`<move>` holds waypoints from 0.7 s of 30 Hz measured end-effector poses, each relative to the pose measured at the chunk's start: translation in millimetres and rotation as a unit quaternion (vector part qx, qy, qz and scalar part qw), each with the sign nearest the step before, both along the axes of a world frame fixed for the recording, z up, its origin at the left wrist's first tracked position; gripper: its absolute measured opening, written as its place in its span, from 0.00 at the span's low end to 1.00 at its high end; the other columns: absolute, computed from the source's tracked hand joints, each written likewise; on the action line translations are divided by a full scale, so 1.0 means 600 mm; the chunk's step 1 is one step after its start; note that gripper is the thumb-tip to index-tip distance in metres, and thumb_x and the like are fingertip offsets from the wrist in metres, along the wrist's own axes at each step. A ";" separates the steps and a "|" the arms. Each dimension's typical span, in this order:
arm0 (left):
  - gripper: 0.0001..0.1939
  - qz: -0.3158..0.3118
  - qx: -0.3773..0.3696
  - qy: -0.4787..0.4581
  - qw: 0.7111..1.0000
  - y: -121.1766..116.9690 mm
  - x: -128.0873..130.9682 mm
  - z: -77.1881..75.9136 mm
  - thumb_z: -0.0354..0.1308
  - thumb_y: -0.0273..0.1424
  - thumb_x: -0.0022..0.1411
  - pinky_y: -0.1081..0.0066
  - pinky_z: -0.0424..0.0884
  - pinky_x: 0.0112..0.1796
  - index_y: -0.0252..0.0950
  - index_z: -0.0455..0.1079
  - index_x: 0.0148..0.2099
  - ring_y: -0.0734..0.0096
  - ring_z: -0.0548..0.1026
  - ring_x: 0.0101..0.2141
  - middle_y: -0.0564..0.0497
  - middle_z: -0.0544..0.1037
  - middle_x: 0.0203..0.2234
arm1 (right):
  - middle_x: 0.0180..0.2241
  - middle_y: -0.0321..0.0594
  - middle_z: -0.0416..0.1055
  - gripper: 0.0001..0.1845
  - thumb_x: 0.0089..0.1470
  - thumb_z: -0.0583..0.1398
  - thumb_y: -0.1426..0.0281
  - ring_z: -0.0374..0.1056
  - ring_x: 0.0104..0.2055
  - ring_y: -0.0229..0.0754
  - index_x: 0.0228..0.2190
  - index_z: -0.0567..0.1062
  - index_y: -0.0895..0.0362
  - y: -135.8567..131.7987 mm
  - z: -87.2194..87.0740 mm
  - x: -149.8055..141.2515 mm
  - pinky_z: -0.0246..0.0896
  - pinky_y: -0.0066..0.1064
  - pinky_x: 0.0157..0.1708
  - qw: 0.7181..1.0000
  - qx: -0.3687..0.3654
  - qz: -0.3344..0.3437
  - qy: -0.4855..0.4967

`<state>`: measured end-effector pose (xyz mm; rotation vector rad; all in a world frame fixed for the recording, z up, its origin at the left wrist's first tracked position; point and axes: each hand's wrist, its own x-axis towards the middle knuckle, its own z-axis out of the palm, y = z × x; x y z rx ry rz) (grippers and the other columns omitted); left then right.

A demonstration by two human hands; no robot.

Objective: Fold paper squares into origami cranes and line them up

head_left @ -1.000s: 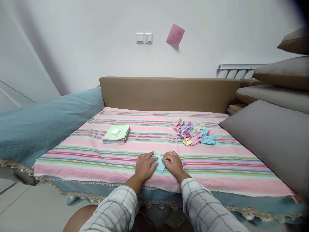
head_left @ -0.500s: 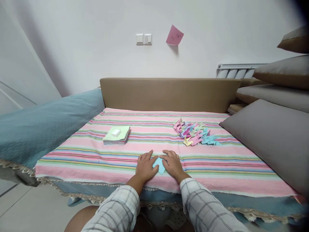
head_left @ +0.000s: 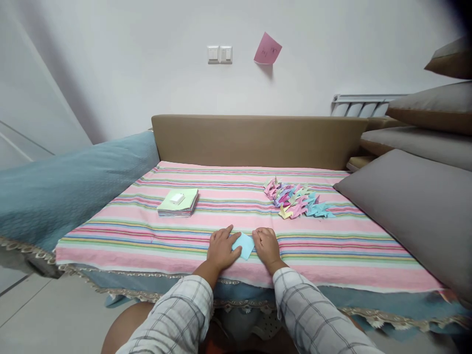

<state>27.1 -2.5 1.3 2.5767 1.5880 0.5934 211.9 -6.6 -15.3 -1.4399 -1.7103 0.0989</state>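
A small folded sheet of light-blue origami paper (head_left: 245, 245) lies on the striped cloth near the front edge. My left hand (head_left: 221, 248) rests flat at its left side, fingers spread, thumb and forefinger pressing on the paper. At the paper's right corner, my right hand (head_left: 266, 246) has its fingers curled together, gripping the edge; the exact contact is partly hidden under the fingers. Behind and to the right is a pile of folded paper cranes (head_left: 295, 200) in pink, purple, yellow, green and blue.
A stack of square paper (head_left: 167, 209) with a small white object (head_left: 177, 198) on top sits at the left. Grey cushions (head_left: 413, 206) are piled on the right. A brown backrest (head_left: 258, 141) stands behind the striped cloth (head_left: 129, 246), and a blue-covered armrest (head_left: 88, 182) is at left.
My right hand went over the top of the blue paper, then drew back right to its corner, baring more of it. My left hand stays on the left side.
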 end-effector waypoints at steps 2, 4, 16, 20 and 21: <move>0.23 -0.001 -0.002 -0.019 1.000 0.000 -0.001 0.000 0.57 0.39 0.54 0.53 0.53 0.54 0.47 0.66 0.53 0.55 0.62 0.55 0.50 0.63 0.59 | 0.32 0.41 0.72 0.16 0.59 0.50 0.65 0.62 0.39 0.43 0.27 0.74 0.55 -0.002 0.002 0.001 0.54 0.34 0.44 1.000 -0.001 0.019 0.005; 0.21 0.000 -0.001 -0.043 0.999 -0.001 -0.001 0.000 0.59 0.39 0.53 0.54 0.53 0.54 0.44 0.68 0.50 0.57 0.63 0.54 0.50 0.64 0.58 | 0.33 0.40 0.73 0.11 0.56 0.53 0.66 0.63 0.39 0.43 0.29 0.74 0.55 -0.004 0.006 0.001 0.54 0.33 0.43 0.999 -0.012 0.039 0.004; 0.18 -0.003 0.000 -0.013 1.000 0.042 -0.006 0.048 0.59 0.31 0.53 0.59 0.59 0.53 0.37 0.70 0.48 0.56 0.64 0.53 0.43 0.67 0.53 | 0.25 0.34 0.74 0.10 0.50 0.55 0.69 0.65 0.27 0.38 0.24 0.76 0.53 -0.020 0.056 0.012 0.53 0.27 0.28 0.971 -0.201 0.119 -0.058; 0.11 -0.043 -0.079 0.071 0.993 0.055 0.006 0.073 0.53 0.27 0.56 0.67 0.66 0.43 0.39 0.76 0.37 0.63 0.72 0.41 0.46 0.74 0.38 | 0.24 0.34 0.74 0.08 0.47 0.57 0.69 0.65 0.25 0.37 0.22 0.76 0.54 -0.025 0.115 0.056 0.52 0.26 0.25 0.963 -0.215 0.142 -0.075; 0.11 -0.046 -0.091 0.077 0.992 0.052 0.010 0.076 0.53 0.28 0.55 0.68 0.67 0.41 0.40 0.76 0.36 0.64 0.73 0.38 0.47 0.75 0.35 | 0.25 0.34 0.75 0.08 0.47 0.57 0.69 0.66 0.27 0.37 0.23 0.77 0.54 -0.025 0.130 0.074 0.53 0.26 0.26 0.969 -0.195 0.135 -0.064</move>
